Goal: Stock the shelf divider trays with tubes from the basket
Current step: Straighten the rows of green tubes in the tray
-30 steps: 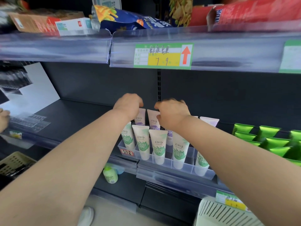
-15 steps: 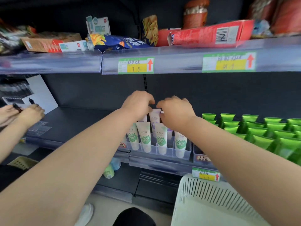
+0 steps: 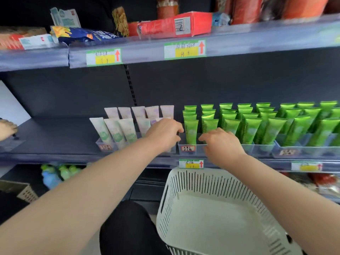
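On the middle shelf [image 3: 55, 137], at twelve o'clock from the basket [image 3: 193, 184], a front green tube [image 3: 191, 131] is flanked by both hands, presumably so that it is stood straight in its clear divider tray [image 3: 181, 151]. The left hand [image 3: 163, 133] is curled at the tube's nine o'clock side. The right hand [image 3: 224, 146] is curled at its three o'clock side, by the tray's front wall. Whether anything is pinched by either cannot be told. Pale tubes [image 3: 114, 129] are packed at nine o'clock and further green tubes [image 3: 276, 126] at three o'clock, so little finger room is left. Another person's hand [image 3: 7, 127] is seen at far nine o'clock.
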The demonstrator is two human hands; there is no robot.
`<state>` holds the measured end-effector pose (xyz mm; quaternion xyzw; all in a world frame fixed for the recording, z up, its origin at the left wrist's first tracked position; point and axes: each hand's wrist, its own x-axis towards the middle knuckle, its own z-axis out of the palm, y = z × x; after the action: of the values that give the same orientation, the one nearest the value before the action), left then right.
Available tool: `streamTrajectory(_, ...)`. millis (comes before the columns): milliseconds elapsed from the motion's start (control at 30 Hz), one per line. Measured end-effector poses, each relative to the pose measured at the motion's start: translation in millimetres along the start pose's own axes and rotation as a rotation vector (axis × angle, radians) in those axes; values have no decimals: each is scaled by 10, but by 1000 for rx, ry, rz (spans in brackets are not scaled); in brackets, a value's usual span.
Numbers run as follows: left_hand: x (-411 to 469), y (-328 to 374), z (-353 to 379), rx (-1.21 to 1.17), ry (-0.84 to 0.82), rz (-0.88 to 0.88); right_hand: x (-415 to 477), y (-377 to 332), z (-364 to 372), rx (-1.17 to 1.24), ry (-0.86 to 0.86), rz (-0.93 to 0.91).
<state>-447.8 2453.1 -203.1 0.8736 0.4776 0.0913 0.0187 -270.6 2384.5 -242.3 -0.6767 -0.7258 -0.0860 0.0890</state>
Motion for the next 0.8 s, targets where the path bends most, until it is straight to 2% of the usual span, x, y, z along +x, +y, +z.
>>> streamTrajectory(167,25,313,440,36,-73,40,-268,366,289,-55,-69,40)
streamTrajectory(333,57,430,797,137,-94,69,-375,665,466,-123,-37,79)
streamTrajectory(567,70,401,993,199,11,95,-438,839,640,-211,-5,119)
streamTrajectory(800,28,266,1181,202,172,174,-433,841,825,-166,176,140)
